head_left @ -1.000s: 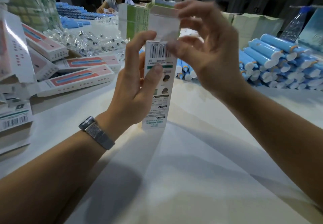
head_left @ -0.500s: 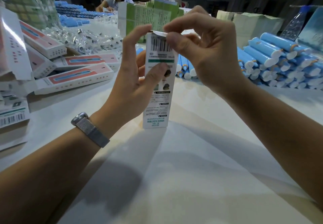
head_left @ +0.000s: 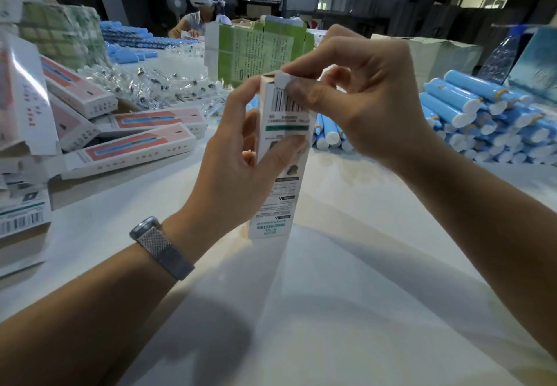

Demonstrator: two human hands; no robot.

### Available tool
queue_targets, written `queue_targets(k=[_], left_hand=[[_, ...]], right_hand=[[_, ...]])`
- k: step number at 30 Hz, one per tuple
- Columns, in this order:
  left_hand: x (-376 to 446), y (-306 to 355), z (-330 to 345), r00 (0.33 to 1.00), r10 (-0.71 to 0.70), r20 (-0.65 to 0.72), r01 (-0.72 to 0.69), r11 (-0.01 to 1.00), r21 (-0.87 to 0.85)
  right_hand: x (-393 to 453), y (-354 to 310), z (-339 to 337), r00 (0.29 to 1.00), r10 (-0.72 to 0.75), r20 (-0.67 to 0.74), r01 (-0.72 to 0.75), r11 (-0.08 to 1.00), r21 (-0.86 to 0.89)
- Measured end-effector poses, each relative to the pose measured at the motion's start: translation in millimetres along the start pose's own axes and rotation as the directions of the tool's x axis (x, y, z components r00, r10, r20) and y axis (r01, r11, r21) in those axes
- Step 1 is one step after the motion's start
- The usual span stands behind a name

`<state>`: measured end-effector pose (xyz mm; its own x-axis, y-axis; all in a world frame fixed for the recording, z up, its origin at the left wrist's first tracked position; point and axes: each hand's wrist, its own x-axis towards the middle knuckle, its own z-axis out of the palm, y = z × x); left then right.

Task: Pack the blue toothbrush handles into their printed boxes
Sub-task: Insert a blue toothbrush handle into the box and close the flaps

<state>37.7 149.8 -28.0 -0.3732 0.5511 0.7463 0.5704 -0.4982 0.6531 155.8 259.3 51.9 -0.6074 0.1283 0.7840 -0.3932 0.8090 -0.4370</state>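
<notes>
A tall white printed box [head_left: 278, 192] with a barcode stands upright on the white table [head_left: 346, 280]. My left hand [head_left: 235, 171] grips its upper half, thumb across the front. My right hand [head_left: 355, 105] has its thumb pressed on a round white sticker [head_left: 281, 82] at the box's closed top edge, fingers curled over the top. Whatever is inside the box is hidden. A heap of blue toothbrush handles [head_left: 482, 114] lies at the right, with more blue handles [head_left: 327, 134] behind the box.
Packed red-and-white boxes [head_left: 129, 150] lie stacked at the left. Small clear bags [head_left: 156, 84] sit behind them. Green printed cartons [head_left: 256, 51] stand at the back centre. Another person with a headset [head_left: 205, 9] works at the far end.
The top flap, open a second ago, is now folded shut. My right thumb has come down onto a round sticker at the top edge. The box sits slightly lower and tilted.
</notes>
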Motion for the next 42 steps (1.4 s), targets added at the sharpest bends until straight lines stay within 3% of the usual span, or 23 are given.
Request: queue_targets(k=[3, 8, 16, 25, 29, 34, 37, 42], left_hand=[[0, 0, 0, 1.000, -0.007, 0.000, 0.007, 1.000, 0.019], [0, 3, -1, 0.999, -0.001, 0.033, 0.001, 1.000, -0.002], [-2, 3, -1, 0.997, 0.057, 0.055, -0.057, 0.998, 0.001], [0, 1, -4, 0.994, 0.100, 0.034, -0.100, 0.995, -0.010], [2, -1, -6, 0.992, 0.124, 0.006, -0.124, 0.992, -0.022], [3, -1, -7, 0.990, 0.137, 0.019, -0.137, 0.990, -0.019], [2, -4, -7, 0.993, 0.122, 0.000, -0.122, 0.992, -0.026], [3, -7, -5, 0.993, 0.119, -0.008, -0.119, 0.993, -0.006]], right_hand=[[2, -1, -3, 1.000, 0.006, 0.023, -0.007, 1.000, 0.030], [6, -7, -6, 0.999, -0.017, 0.028, 0.020, 0.996, -0.086], [7, -11, -8, 0.999, -0.012, 0.052, 0.018, 0.993, -0.117], [2, -4, -1, 0.997, 0.024, 0.068, -0.023, 0.999, -0.023], [1, -8, 5, 0.998, -0.043, 0.043, 0.052, 0.967, -0.250], [-2, -11, 9, 0.973, -0.208, 0.100, 0.229, 0.816, -0.531], [-3, -9, 13, 0.972, -0.211, 0.103, 0.232, 0.784, -0.576], [-11, 0, 21, 0.990, -0.137, 0.012, 0.125, 0.855, -0.503]])
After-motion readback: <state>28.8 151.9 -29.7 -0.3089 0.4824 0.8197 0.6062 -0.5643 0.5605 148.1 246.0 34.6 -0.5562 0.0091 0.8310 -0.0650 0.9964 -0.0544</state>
